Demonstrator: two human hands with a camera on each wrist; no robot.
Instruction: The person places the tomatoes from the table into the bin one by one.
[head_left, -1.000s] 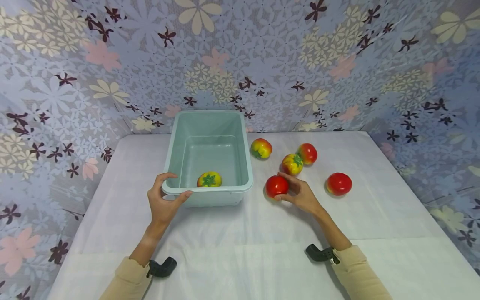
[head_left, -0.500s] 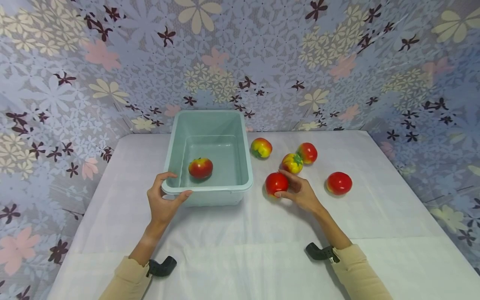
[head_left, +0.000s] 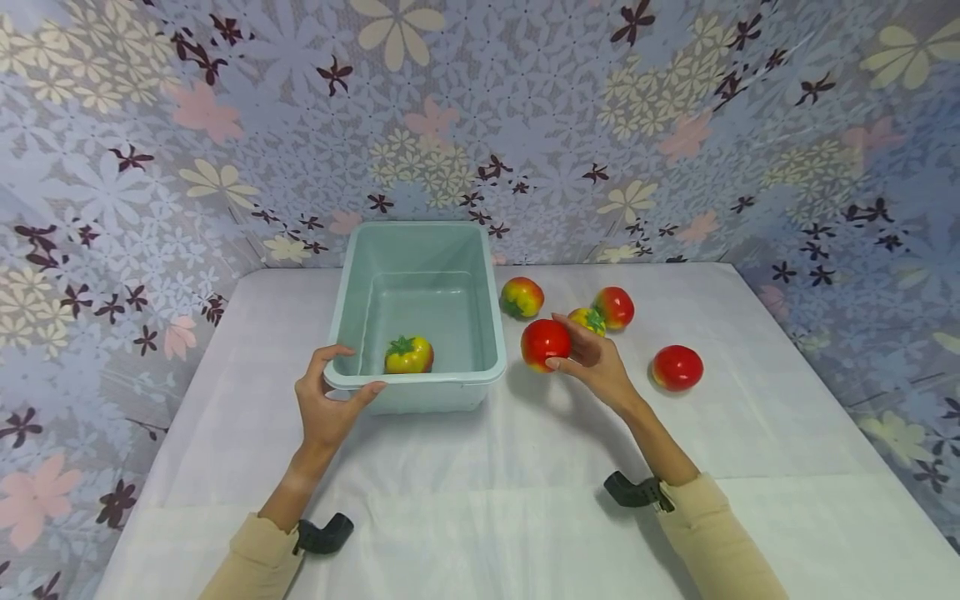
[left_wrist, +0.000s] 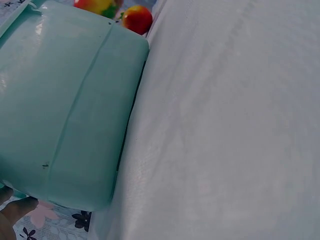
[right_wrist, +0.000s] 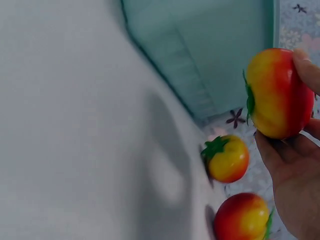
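My right hand [head_left: 603, 379] pinches a red-and-yellow tomato [head_left: 545, 344] between thumb and fingers, raised over the cloth right of the bin. In the right wrist view the green leafy top of this tomato [right_wrist: 280, 95] faces left. With thumb and fingers, my left hand [head_left: 324, 417] grips the near left corner of a pale green plastic bin [head_left: 420, 393]. Inside the bin, near its front wall, lies another tomato [head_left: 409, 357], green top up. The left wrist view shows the outer wall of the bin [left_wrist: 75, 110] and a bit of my fingers [left_wrist: 19, 209].
More tomatoes lie on the white cloth [head_left: 510, 517]: one yellow-red tomato [head_left: 522, 297] beside the bin, a red one [head_left: 614, 307] touching a yellow one [head_left: 588, 321] partly behind my right hand, and a red tomato [head_left: 677, 367] farther right. A flowered backdrop [head_left: 525, 125] stands behind.
My right hand has lifted the red tomato off the cloth and slightly toward the bin. The tomato inside the bin has rolled about. My left hand has stayed on the corner.
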